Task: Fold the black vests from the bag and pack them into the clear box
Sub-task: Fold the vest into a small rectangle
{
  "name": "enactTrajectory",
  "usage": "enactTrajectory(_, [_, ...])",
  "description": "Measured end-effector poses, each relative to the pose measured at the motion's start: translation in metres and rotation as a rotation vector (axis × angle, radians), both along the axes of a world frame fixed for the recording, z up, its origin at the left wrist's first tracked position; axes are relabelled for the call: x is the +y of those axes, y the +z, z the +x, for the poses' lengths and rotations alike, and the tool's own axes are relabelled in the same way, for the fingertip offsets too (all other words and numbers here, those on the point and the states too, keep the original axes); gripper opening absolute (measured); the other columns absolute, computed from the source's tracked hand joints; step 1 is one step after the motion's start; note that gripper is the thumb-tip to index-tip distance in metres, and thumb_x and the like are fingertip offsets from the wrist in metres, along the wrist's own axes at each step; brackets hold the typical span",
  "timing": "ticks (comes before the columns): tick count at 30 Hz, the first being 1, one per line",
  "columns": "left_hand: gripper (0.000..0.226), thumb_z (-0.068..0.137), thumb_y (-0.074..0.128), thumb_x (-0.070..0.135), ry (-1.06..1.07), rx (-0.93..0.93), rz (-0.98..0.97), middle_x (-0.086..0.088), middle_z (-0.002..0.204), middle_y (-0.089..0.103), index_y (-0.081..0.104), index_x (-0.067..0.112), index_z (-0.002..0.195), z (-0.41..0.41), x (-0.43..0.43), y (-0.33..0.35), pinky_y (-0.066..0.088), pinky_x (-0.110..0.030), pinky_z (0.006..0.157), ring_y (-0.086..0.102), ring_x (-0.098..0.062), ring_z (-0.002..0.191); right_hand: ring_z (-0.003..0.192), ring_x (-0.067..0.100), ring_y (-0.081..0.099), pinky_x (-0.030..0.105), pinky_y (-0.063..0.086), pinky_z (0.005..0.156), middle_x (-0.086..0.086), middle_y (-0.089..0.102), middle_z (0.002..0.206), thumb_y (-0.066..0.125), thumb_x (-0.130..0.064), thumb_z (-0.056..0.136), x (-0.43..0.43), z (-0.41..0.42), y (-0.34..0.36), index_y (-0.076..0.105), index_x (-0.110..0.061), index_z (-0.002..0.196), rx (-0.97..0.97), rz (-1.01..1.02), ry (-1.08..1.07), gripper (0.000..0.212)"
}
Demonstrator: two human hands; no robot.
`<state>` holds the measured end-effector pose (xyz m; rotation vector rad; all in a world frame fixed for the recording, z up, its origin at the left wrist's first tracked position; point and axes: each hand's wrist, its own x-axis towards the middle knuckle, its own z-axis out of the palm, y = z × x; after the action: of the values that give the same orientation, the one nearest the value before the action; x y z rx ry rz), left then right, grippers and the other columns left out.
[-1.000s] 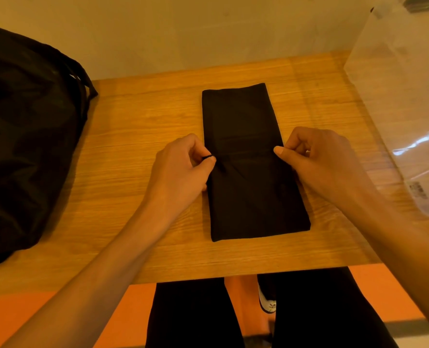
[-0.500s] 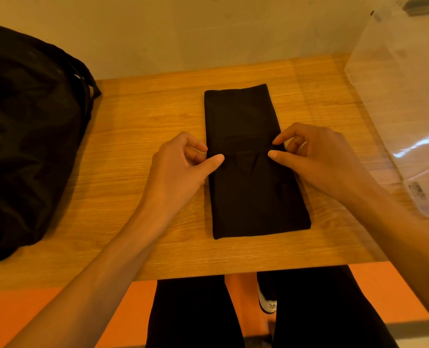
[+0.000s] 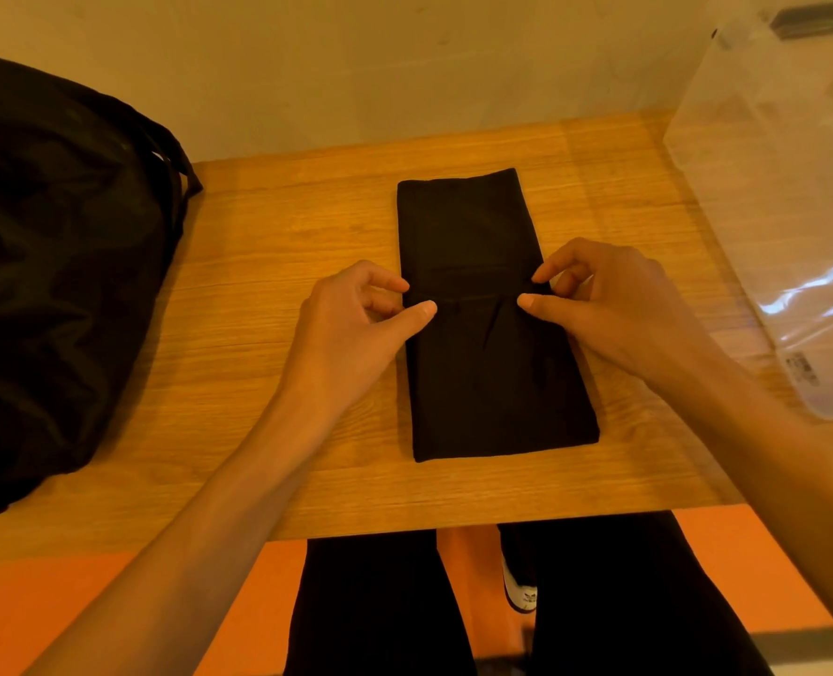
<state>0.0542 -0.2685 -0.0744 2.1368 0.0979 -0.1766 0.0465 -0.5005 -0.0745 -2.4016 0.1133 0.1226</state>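
Looking from the left, what sits at nine o'clock?

A big black cloth bag (image 3: 53, 265). It lies slumped on the light brown wooden table (image 3: 282, 226), well apart from the hands.

And in the middle?

One black vest folded into a long flat strip (image 3: 482, 373). It lies on the table and runs from twelve o'clock down to six o'clock.

What do the hands do?

The left hand (image 3: 356, 329) is at the strip's nine o'clock edge, halfway along. Its thumb lies on the cloth, its first finger curls at the edge, and they pinch it. The right hand (image 3: 614, 314) is at the three o'clock edge, straight across. Its thumb and first finger pinch a bit of cloth too.

What is at two o'clock?

A tall clear plastic box (image 3: 770, 197). It stands near the right hand, not touching the vest.
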Motion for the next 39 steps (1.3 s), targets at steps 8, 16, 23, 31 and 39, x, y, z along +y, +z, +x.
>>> enactTrajectory(8, [0.035,0.083,0.08,0.035,-0.021,0.179,-0.117,0.009,0.082,0.075,0.06,0.033,0.112,-0.044,0.006,0.011,0.044,-0.026,0.067,0.061,0.004,0.063,0.07,0.004,0.059,0.019,0.036,0.057,-0.008,0.065,0.074,0.058,-0.055,0.089,-0.004,-0.057,0.024,0.066,-0.027,0.086,0.154,-0.007,-0.033,0.03])
enactTrajectory(16, [0.035,0.084,0.082,0.025,0.051,0.19,-0.167,0.007,0.08,0.073,0.061,0.033,0.111,-0.084,0.006,0.002,0.054,-0.034,0.071,0.067,-0.014,0.078,0.067,0.009,0.061,0.024,0.045,0.06,-0.004,0.065,0.069,0.064,-0.051,0.09,0.004,-0.097,0.012,0.067,-0.025,0.083,0.19,0.028,-0.078,0.026])
enactTrajectory(23, [0.028,0.085,0.081,0.013,0.148,0.097,-0.257,0.005,0.079,0.072,0.065,0.022,0.106,-0.099,-0.003,-0.002,0.041,-0.013,0.046,0.061,-0.006,0.057,0.063,0.012,0.06,0.021,0.046,0.06,-0.001,0.065,0.066,0.07,-0.036,0.092,0.011,-0.112,0.005,0.067,-0.022,0.076,0.05,0.073,-0.163,0.021])
enactTrajectory(31, [0.019,0.086,0.08,0.021,0.173,0.067,-0.212,0.006,0.083,0.073,0.067,0.025,0.099,-0.109,-0.002,-0.005,0.045,-0.018,0.052,0.062,-0.007,0.056,0.067,0.005,0.061,0.014,0.04,0.056,-0.008,0.066,0.069,0.069,-0.037,0.092,0.011,-0.125,0.004,0.07,-0.028,0.076,0.021,0.082,-0.17,0.019])
enactTrajectory(39, [0.02,0.082,0.083,0.012,0.212,0.068,-0.283,0.005,0.078,0.071,0.068,0.018,0.094,-0.112,0.0,-0.005,0.043,-0.013,0.049,0.06,-0.004,0.056,0.066,-0.001,0.06,0.012,0.043,0.054,-0.008,0.064,0.063,0.078,-0.029,0.085,0.012,-0.128,0.002,0.07,-0.025,0.071,-0.043,0.201,-0.238,0.017])
